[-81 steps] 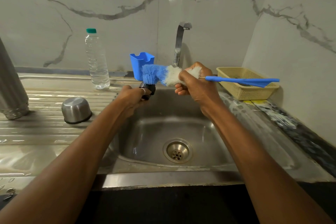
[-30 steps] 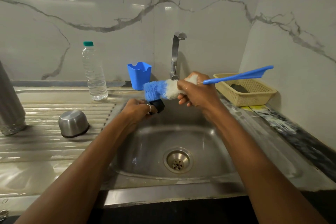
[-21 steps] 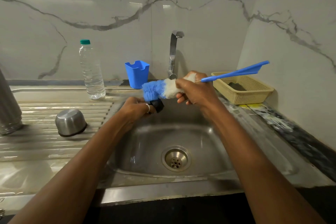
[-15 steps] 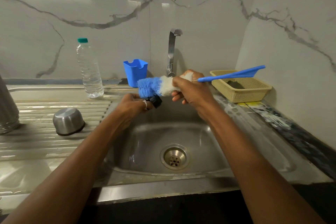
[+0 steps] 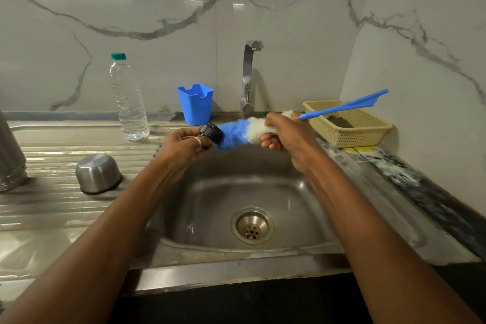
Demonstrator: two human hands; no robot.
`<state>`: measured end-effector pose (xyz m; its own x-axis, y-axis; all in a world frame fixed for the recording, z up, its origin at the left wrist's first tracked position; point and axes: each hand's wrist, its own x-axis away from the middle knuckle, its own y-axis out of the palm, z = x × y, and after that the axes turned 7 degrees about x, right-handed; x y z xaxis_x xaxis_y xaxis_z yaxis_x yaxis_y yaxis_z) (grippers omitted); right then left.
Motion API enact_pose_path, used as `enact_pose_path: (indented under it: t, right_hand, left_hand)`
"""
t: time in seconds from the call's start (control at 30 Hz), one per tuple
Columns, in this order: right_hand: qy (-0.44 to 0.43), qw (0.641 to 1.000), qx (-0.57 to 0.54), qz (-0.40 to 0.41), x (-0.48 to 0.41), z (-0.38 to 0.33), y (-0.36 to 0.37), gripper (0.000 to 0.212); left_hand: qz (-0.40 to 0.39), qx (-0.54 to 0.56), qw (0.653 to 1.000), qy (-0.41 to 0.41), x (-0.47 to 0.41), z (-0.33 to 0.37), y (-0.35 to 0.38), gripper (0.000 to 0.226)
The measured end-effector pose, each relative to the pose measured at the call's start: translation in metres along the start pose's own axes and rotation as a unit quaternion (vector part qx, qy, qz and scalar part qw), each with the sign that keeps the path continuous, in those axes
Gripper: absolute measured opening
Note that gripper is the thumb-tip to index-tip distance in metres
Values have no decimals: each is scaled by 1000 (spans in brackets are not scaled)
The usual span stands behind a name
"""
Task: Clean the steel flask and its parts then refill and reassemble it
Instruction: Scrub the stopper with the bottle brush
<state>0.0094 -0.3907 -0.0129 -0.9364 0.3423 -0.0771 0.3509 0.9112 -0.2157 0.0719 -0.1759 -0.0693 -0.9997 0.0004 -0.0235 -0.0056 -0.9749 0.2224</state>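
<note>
Since half a second ago the black stopper [image 5: 210, 133] has risen from under the bristles to meet the bottle brush [image 5: 235, 135] end-on, so I judge this part is still being scrubbed. The left hand [image 5: 181, 150] pinches the stopper; the right hand [image 5: 289, 137] is wrapped round the white bristles. Both hover over the sink [image 5: 200, 208], with open room below. The brush handle reaches over the basket [image 5: 368, 137], near the wall. The flask body [image 5: 10, 158] and steel cup [image 5: 97, 173] wait on the counter [image 5: 52, 208].
</note>
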Motion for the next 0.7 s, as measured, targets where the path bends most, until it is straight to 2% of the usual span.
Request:
enact_pose_path:
  t: [0.1, 0.27, 0.4, 0.53, 0.7]
  right_hand:
    - [-11, 1000, -7, -3, 1, -5, -3, 18]
    - [1, 1000, -21, 11, 8, -2, 6, 11]
    - [-13, 999, -30, 16, 11, -8, 8, 11]
    - [-15, 999, -34, 27, 17, -9, 13, 11]
    - [-26, 999, -30, 23, 19, -13, 13, 12]
  left_hand:
    - [14, 38, 999, -18, 1, 1, -3, 13]
    - [0, 58, 998, -26, 7, 0, 11, 6]
    - [33, 84, 995, -34, 3, 2, 7, 20]
    - [5, 38, 999, -12, 8, 0, 11, 9]
    - [57, 60, 997, -8, 3, 0, 9, 5]
